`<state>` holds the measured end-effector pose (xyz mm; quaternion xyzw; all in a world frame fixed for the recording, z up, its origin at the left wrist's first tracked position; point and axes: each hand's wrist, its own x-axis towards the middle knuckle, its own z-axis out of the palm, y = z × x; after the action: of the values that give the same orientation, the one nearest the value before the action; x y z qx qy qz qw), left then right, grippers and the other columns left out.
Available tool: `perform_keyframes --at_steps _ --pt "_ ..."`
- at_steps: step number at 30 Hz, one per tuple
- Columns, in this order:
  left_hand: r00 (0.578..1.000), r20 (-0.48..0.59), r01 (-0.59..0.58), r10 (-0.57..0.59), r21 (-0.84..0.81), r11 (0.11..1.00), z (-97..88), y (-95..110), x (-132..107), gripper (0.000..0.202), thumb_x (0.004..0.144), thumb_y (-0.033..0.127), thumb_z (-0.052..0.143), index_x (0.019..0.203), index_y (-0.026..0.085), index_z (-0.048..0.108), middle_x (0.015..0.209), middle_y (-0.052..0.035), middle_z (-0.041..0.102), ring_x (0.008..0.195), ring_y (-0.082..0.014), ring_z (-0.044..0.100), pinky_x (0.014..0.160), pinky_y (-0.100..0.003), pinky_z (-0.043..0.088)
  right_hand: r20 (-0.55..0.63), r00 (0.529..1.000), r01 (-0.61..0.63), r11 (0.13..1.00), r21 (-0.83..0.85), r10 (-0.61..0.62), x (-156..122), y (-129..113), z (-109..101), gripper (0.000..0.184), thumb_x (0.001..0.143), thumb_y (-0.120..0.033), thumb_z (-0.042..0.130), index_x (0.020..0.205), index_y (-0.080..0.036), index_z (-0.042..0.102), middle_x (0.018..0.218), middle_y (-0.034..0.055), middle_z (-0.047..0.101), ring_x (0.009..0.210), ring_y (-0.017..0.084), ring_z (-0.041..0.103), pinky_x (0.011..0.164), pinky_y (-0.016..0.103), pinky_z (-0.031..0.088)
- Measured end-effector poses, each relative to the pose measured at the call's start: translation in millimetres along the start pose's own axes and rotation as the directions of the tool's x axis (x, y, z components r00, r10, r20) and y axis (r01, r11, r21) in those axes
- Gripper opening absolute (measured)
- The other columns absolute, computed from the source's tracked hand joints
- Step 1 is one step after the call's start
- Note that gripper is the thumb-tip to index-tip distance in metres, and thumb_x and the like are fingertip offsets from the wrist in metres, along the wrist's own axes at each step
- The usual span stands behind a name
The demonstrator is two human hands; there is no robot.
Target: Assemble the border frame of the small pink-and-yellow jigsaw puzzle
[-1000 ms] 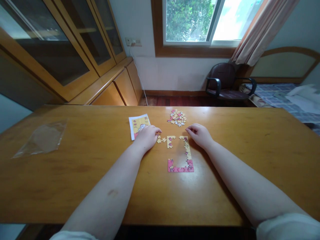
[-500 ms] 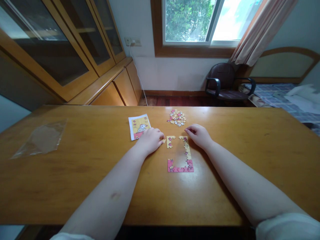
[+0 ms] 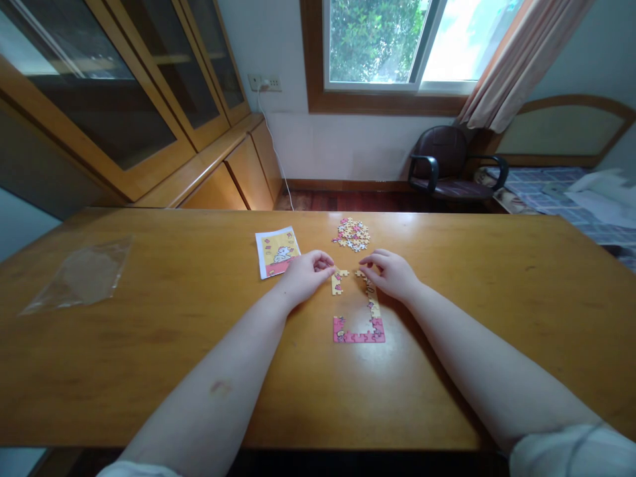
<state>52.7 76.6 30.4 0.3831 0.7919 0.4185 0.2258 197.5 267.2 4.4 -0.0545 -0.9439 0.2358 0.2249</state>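
Pinched fingers of my left hand (image 3: 309, 273) are at the upper left corner of a partly assembled jigsaw frame, closed on a small puzzle piece that they mostly hide. This upper left section (image 3: 336, 285) is cream with pink marks. My right hand (image 3: 392, 273) is at the upper right corner, thumb and fingers curled together over the cream right side (image 3: 374, 306); what they hold, if anything, is hidden. Pink pieces form the bottom edge (image 3: 360, 337). Gaps show in the top and left sides of the frame.
Beyond the frame lies a pile of loose puzzle pieces (image 3: 354, 233). A picture sheet (image 3: 271, 255) lies beside my left hand, partly behind it. Farther left is a clear plastic bag (image 3: 82, 275) on the wooden table (image 3: 189, 285). A chair (image 3: 444, 162) stands past the far edge.
My left hand has moved right, from beside the frame to its upper left corner. My right hand has shifted slightly left and now covers part of the upper right corner.
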Motion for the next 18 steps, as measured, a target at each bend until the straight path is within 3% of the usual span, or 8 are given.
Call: perform_keyframes --at_steps 3,7,12,18 --pt "1.000 0.009 0.019 -0.017 -0.203 0.979 10.9 0 0 0.023 0.077 0.025 0.065 0.098 0.018 0.067 0.083 -0.0035 0.071 0.078 -0.0164 0.066 0.076 -0.029 0.051 -0.017 0.997 0.080 0.996 -0.028 -0.080 -3 -16 4 0.018 0.086 -0.034 0.060 0.092 -0.021 0.070 0.084 0.0046 0.068 0.076 0.016 0.062 0.070 0.028 0.047" --pt "0.998 0.041 0.057 -0.046 -0.351 0.935 21.7 0 1 0.013 0.076 0.023 0.064 0.087 0.017 0.068 0.083 -0.0040 0.072 0.081 -0.0175 0.067 0.079 -0.031 0.052 -0.093 0.987 0.123 0.991 -0.061 -0.128 -5 -29 11 0.020 0.086 -0.039 0.062 0.092 -0.021 0.070 0.084 0.0050 0.068 0.075 0.017 0.063 0.069 0.028 0.048" --pt "0.997 0.016 0.077 -0.077 -0.372 0.925 26.4 3 1 0.009 0.075 0.021 0.065 0.082 0.016 0.065 0.077 -0.0027 0.070 0.078 -0.0176 0.067 0.078 -0.032 0.053 -0.159 0.973 0.160 0.985 -0.060 -0.168 -5 -31 11 0.018 0.087 -0.036 0.061 0.091 -0.020 0.069 0.083 0.0054 0.069 0.073 0.016 0.064 0.067 0.027 0.048" --pt "0.996 0.016 0.082 -0.082 -0.379 0.922 25.4 4 1 0.008 0.074 0.021 0.066 0.080 0.017 0.064 0.076 -0.0023 0.070 0.078 -0.0174 0.068 0.077 -0.031 0.054 -0.142 0.974 0.172 0.984 -0.051 -0.178 -6 -30 10 0.016 0.089 -0.031 0.058 0.094 -0.022 0.070 0.083 0.0046 0.069 0.073 0.015 0.065 0.066 0.026 0.049"
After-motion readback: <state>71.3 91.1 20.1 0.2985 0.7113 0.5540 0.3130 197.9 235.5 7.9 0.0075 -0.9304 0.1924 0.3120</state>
